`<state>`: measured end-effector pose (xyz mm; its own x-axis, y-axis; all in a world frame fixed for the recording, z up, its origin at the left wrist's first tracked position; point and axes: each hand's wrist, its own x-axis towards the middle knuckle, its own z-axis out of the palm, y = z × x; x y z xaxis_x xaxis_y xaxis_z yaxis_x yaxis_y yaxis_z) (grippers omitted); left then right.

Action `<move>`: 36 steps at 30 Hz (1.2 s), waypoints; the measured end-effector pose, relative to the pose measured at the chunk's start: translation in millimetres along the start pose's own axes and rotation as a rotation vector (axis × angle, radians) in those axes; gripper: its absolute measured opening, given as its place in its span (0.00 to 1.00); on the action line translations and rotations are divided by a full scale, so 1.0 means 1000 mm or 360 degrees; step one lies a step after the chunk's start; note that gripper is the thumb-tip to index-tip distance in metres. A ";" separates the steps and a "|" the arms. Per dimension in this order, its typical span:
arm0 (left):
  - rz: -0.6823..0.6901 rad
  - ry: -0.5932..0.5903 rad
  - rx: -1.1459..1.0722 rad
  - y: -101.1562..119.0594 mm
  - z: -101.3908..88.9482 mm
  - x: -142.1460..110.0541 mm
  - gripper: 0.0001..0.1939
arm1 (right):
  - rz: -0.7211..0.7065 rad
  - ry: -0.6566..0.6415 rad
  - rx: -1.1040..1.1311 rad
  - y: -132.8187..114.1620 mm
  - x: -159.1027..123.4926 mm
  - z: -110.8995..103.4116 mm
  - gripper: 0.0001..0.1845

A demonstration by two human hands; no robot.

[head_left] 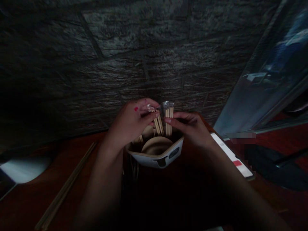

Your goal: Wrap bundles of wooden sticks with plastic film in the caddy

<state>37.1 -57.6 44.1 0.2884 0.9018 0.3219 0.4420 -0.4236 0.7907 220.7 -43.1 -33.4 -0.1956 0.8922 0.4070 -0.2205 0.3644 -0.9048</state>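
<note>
Dim light blurs the detail. My left hand is closed, thumb and fingers pinching the tops of several thin wooden sticks in clear plastic wrap, which look like wrapped chopsticks. Opposite it, my right hand pinches a second bundle of wrapped chopsticks, held nearly upright. Both bundles stand over the back of a white paper container with a dark printed mark; their lower ends are hidden inside it. A round, tan bowl-like piece lies in the container, in front of the sticks.
A dark reddish table bears the container, against a stone-block wall. Long thin sticks lie on the left, near a pale, bright object. A phone with a lit screen rests by the right edge. Beyond is a glassy panel.
</note>
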 end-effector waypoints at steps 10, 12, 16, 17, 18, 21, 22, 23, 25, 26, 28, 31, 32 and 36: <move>-0.0003 -0.0048 -0.0076 -0.010 0.000 0.000 0.13 | 0.0003 0.0065 0.0000 0.010 0.000 0.008 0.08; 0.0056 -0.0080 -0.0042 -0.010 -0.002 0.001 0.14 | -0.0014 0.0043 -0.0018 0.009 0.001 0.005 0.09; 0.0190 -0.0006 -0.0051 -0.009 -0.004 0.002 0.16 | -0.0023 -0.0011 -0.0136 0.005 0.001 -0.001 0.09; 0.0202 0.0015 -0.0060 -0.009 -0.005 0.002 0.16 | -0.0019 -0.0028 -0.0168 0.004 0.001 -0.002 0.09; 0.0214 0.0031 -0.0065 -0.010 -0.005 0.003 0.15 | -0.0027 -0.0044 -0.0196 0.004 0.002 -0.002 0.09; 0.0239 0.0071 -0.0087 -0.014 -0.005 0.004 0.11 | -0.0004 -0.0110 -0.0238 0.001 0.006 -0.003 0.09; 0.0242 0.0070 -0.0096 -0.015 -0.005 0.004 0.10 | 0.0015 -0.0133 -0.0241 -0.001 0.008 -0.002 0.09; 0.0243 0.0068 -0.0107 -0.017 -0.005 0.005 0.10 | 0.0032 -0.0157 -0.0244 -0.002 0.011 -0.002 0.09; 0.0235 0.0063 -0.0132 -0.018 -0.006 0.005 0.09 | 0.0066 -0.0209 -0.0268 -0.007 0.016 -0.001 0.09; 0.0233 0.0066 -0.0143 -0.018 -0.006 0.005 0.09 | 0.0078 -0.0237 -0.0290 -0.008 0.018 0.000 0.09; 0.0233 0.0077 -0.0152 -0.018 -0.008 0.004 0.09 | 0.0091 -0.0289 -0.0347 -0.011 0.021 0.000 0.09; 0.0255 0.0085 -0.0126 -0.017 -0.009 0.004 0.07 | 0.0079 -0.0306 -0.0441 -0.010 0.020 0.000 0.09; 0.0265 0.0086 -0.0121 -0.017 -0.008 0.005 0.07 | 0.0061 -0.0278 -0.0466 -0.009 0.018 -0.001 0.08; 0.0315 0.0119 -0.0116 -0.017 -0.004 0.007 0.06 | -0.0016 -0.0065 -0.0491 -0.001 0.005 -0.004 0.09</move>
<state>28.0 -43.9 35.1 0.2986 0.8067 0.5099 0.3195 -0.5880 0.7431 223.6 -38.1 -31.2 -0.2346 0.8790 0.4152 0.0764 0.4425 -0.8935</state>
